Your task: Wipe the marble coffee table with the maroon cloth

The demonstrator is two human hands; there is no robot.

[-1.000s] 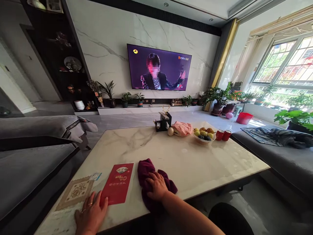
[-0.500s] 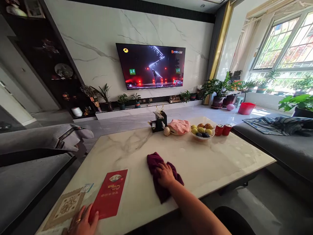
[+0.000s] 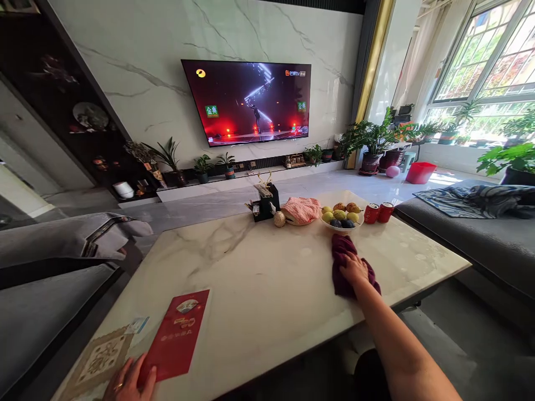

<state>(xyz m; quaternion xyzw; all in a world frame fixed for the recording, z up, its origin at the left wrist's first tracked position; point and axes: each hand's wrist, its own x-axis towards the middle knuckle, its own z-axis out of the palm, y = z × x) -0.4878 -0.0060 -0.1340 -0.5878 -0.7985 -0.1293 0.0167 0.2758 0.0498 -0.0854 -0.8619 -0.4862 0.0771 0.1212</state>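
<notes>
At right of center, the right hand [image 3: 356, 271] presses a purple cloth [image 3: 343, 273] flat, fingers spread. At lower left, the left hand's [image 3: 132, 383] loosely parted fingers touch a red envelope [image 3: 178, 334].

On the marble coffee table [image 3: 259, 289], the right hand [image 3: 356, 269] hides part of the purple cloth [image 3: 341, 249]. At its near left, the bottom edge cuts off the left hand [image 3: 132, 383]; beyond the table, the onscreen figure [image 3: 256, 115] is indistinct.

television [image 3: 251, 103] — lit | red bucket [image 3: 420, 173] — near pink ball [image 3: 393, 171] | red cans [image 3: 378, 213] paired
</notes>
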